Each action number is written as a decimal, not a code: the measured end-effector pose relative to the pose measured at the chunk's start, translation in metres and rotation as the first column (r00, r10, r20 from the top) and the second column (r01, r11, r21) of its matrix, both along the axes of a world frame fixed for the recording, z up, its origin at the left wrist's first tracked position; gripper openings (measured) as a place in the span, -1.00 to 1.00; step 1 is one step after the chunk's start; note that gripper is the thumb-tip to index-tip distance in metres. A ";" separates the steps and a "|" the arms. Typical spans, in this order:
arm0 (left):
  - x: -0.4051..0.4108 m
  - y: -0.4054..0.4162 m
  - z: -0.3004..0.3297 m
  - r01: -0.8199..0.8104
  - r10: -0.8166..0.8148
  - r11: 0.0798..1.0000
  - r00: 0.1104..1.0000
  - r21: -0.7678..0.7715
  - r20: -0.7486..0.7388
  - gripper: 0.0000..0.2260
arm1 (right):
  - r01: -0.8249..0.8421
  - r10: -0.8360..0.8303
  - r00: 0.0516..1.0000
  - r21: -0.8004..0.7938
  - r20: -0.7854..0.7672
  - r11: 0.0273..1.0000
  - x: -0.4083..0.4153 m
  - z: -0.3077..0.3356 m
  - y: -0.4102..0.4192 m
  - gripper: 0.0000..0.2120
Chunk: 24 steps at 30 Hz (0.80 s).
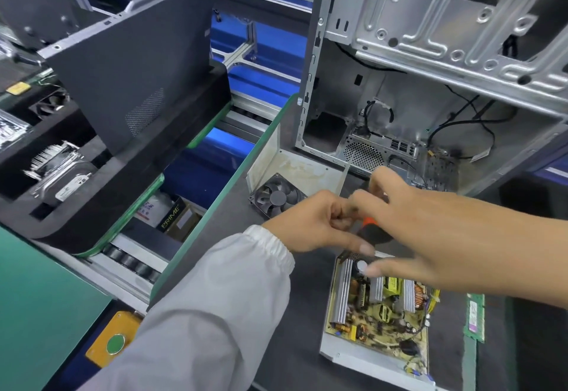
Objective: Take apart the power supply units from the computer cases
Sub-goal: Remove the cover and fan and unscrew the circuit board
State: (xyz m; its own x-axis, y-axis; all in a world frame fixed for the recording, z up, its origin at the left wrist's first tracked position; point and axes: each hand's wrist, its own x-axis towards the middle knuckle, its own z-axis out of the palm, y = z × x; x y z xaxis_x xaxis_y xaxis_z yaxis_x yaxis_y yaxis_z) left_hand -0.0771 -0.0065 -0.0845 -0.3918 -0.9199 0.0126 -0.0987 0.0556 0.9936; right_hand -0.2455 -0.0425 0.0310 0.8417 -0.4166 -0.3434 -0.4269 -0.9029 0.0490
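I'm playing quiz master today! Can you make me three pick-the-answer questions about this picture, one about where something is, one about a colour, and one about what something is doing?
1. Where is the fan?
A. On the dark table, beside the beige metal cover
B. Inside the computer case
C. On the green button

2. What colour is the screwdriver handle?
A. Blue and white
B. Orange and black
C. All yellow

3. What state is the power supply in?
A. Closed in its box
B. Wrapped in plastic
C. Open, with its circuit board showing

Answers: 1 A, it lies flat by the cover. 2 B, both colours show between the hands. 3 C, coils and heat sinks are bare.
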 end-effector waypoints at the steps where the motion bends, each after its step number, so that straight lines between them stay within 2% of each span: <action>1: -0.001 -0.002 0.000 -0.015 0.015 0.999 1.000 -0.029 0.023 -0.82 | 0.036 -0.039 0.999 -0.071 -0.030 0.997 0.005 0.003 0.003 -0.55; 2: -0.002 -0.004 0.001 -0.027 0.028 0.999 0.999 -0.029 0.041 -0.81 | 0.016 -0.006 0.998 -0.163 0.060 0.986 0.008 0.006 0.010 -0.49; 3: -0.005 -0.006 0.000 -0.035 0.035 0.999 0.998 -0.014 0.050 -0.74 | -0.036 0.041 0.999 -0.210 0.022 0.977 0.003 -0.002 0.010 -0.47; 4: -0.008 -0.008 0.001 -0.031 0.031 0.999 0.999 0.013 0.040 -0.66 | 0.002 0.016 0.996 -0.216 0.083 0.976 0.001 -0.004 0.009 -0.48; 6: -0.012 -0.010 0.003 0.024 -0.023 0.999 1.000 0.042 -0.015 -0.73 | -0.052 0.048 0.999 -0.274 -0.019 0.960 0.003 -0.014 0.005 -0.56; 9: -0.004 -0.013 0.001 0.142 -0.138 0.988 0.989 0.067 -0.054 -0.69 | -0.085 0.093 0.995 -0.159 0.046 0.984 -0.007 -0.018 0.003 -0.69; 10: -0.002 -0.013 0.001 0.171 -0.166 0.981 0.984 0.091 -0.065 -0.74 | -0.091 0.095 0.995 -0.133 0.023 0.987 -0.008 -0.018 0.003 -0.66; 12: -0.002 -0.012 0.001 0.205 -0.201 0.970 0.978 0.127 -0.047 -0.83 | -0.114 0.112 0.992 -0.038 -0.052 0.993 -0.005 -0.018 0.000 -0.49; 13: -0.003 -0.013 0.000 0.221 -0.218 0.967 0.975 0.125 -0.032 -0.83 | -0.119 0.119 0.992 0.009 -0.037 0.993 -0.002 -0.019 -0.004 -0.45; 15: -0.005 -0.015 0.001 0.197 -0.198 0.975 0.980 0.097 -0.006 -0.79 | -0.130 0.132 0.991 0.076 -0.030 0.989 -0.004 -0.016 -0.007 -0.47; 17: -0.007 -0.018 0.002 0.125 -0.127 0.988 0.992 0.093 0.008 -0.84 | -0.094 0.096 0.995 0.089 -0.020 0.992 -0.005 -0.007 -0.005 -0.57; 20: -0.012 -0.020 0.003 0.094 -0.092 0.993 0.995 0.076 -0.033 -0.78 | -0.015 0.015 1.000 -0.142 -0.005 0.990 0.004 -0.001 0.004 -0.33; 22: -0.016 -0.019 0.004 0.098 -0.095 0.992 0.994 0.073 -0.048 -0.66 | -0.032 0.018 0.999 -0.306 -0.049 0.952 0.009 -0.007 0.007 -0.43; 24: -0.014 -0.017 0.006 0.169 -0.163 0.982 0.984 0.086 -0.074 -0.62 | -0.049 0.018 0.994 -0.291 -0.108 0.955 0.012 -0.008 0.007 -0.64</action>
State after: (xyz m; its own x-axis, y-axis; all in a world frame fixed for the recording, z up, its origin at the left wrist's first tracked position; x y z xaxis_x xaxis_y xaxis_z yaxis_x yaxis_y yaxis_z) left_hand -0.0911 -0.0230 -0.0787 -0.5402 -0.8407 -0.0378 -0.0299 -0.0257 0.9992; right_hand -0.2335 -0.0350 0.0229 0.8235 -0.4839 -0.2962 -0.3751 -0.8560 0.3557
